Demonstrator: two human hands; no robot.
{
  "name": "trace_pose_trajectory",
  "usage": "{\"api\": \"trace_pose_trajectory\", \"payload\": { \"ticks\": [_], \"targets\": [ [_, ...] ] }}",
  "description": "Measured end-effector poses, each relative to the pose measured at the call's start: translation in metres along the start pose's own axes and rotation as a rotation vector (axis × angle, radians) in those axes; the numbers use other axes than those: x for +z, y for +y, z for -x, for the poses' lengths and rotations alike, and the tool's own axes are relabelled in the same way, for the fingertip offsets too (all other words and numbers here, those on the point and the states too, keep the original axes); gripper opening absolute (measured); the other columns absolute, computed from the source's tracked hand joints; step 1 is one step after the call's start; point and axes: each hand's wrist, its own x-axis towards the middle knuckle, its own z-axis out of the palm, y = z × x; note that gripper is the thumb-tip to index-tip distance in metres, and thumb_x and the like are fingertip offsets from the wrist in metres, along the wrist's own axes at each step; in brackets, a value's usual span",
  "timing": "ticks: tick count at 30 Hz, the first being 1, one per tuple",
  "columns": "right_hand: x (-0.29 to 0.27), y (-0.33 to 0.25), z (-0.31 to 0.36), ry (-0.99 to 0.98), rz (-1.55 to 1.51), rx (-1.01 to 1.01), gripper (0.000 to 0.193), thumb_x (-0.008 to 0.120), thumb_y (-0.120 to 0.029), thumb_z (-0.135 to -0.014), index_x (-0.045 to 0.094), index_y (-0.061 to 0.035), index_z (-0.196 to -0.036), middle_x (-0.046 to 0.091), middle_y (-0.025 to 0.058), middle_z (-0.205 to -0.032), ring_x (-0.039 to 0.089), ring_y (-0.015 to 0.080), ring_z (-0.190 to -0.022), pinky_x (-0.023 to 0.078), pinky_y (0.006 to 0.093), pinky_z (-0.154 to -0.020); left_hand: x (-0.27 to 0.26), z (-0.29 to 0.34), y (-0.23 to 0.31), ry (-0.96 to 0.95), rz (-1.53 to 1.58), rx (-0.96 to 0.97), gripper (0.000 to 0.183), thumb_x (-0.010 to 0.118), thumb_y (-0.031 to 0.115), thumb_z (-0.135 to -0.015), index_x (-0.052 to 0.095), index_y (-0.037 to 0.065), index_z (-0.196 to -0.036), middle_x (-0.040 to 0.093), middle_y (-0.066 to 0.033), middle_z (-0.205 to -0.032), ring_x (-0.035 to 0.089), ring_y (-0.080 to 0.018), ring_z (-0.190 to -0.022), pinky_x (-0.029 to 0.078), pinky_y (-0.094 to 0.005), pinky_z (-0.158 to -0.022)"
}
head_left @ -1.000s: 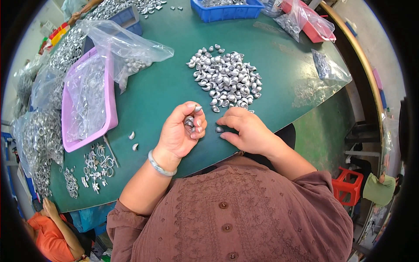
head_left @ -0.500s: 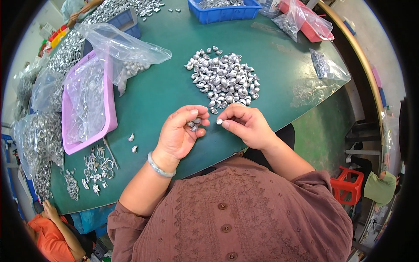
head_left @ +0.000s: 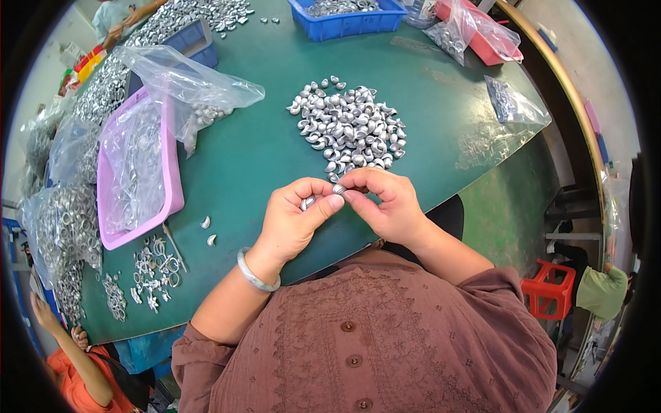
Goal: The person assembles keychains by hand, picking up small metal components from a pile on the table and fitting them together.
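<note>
My left hand point(head_left: 297, 215) and my right hand point(head_left: 387, 204) meet fingertip to fingertip at the near edge of a heap of small silver metal pieces point(head_left: 350, 127), curved like shells. Between both thumbs and forefingers is one silver piece point(head_left: 338, 188), pinched from either side. More silver pieces point(head_left: 308, 202) show within the curled fingers of my left hand; how many is hidden. Two loose curved pieces point(head_left: 211, 240) lie on the green table point(head_left: 255, 151) to the left of my left hand.
A pink basket point(head_left: 177, 189) with a plastic bag stands on the left, near a spread of silver ring-like parts point(head_left: 157, 270). Blue bin point(head_left: 348, 26) and red bin point(head_left: 497, 51) stand at the far side. A co-worker in orange point(head_left: 82, 375) is at the lower left.
My hands have come together; the left turned over and moved right, so its fingertips now meet the right's on one piece. At lower left, the co-worker's arm has risen.
</note>
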Motion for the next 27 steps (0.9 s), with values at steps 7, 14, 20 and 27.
{"api": "trace_pose_trajectory", "payload": {
  "ticks": [7, 14, 20, 27],
  "targets": [
    [-0.001, 0.003, -0.002, -0.018, -0.119, -0.028, 0.021, 0.061, 0.005, -0.071, 0.056, -0.0009, -0.091, 0.056, 0.0065, -0.081, 0.055, 0.0136, -0.068, 0.045, 0.0237, -0.060, -0.008, -0.003, -0.005, -0.032, 0.122, -0.088, 0.012, 0.057, 0.014, -0.083, 0.060, 0.004, -0.089, 0.052, 0.0030, -0.066, 0.041, -0.0029, -0.055, 0.032, -0.0162, -0.047],
    [0.001, -0.007, -0.006, -0.061, -0.146, -0.054, 0.025, 0.062, 0.003, -0.070, 0.058, -0.0025, -0.094, 0.055, 0.0049, -0.081, 0.053, 0.0126, -0.070, 0.043, 0.0243, -0.060, -0.017, -0.005, -0.008, -0.230, 0.451, -0.180, 0.016, 0.054, 0.021, -0.086, 0.057, 0.006, -0.089, 0.052, -0.0005, -0.069, 0.043, -0.0077, -0.056, 0.031, -0.0185, -0.047],
    [0.002, -0.006, -0.007, -0.007, -0.068, -0.105, 0.020, 0.065, 0.000, -0.069, 0.060, -0.0039, -0.088, 0.054, 0.0051, -0.079, 0.052, 0.0152, -0.071, 0.043, 0.0253, -0.059, -0.015, -0.006, -0.010, -0.212, 0.351, -0.117, 0.017, 0.053, 0.020, -0.086, 0.058, 0.005, -0.093, 0.050, 0.0009, -0.067, 0.042, -0.0060, -0.056, 0.031, -0.0170, -0.047],
    [-0.001, -0.011, -0.009, 0.023, 0.090, -0.191, 0.025, 0.067, 0.000, -0.064, 0.058, -0.0058, -0.087, 0.052, 0.0056, -0.080, 0.052, 0.0187, -0.071, 0.043, 0.0275, -0.059, -0.015, -0.006, -0.008, -0.204, 0.336, -0.160, 0.022, 0.052, 0.019, -0.087, 0.059, 0.005, -0.102, 0.051, 0.0020, -0.069, 0.043, -0.0051, -0.057, 0.032, -0.0168, -0.048]
  ]
}}
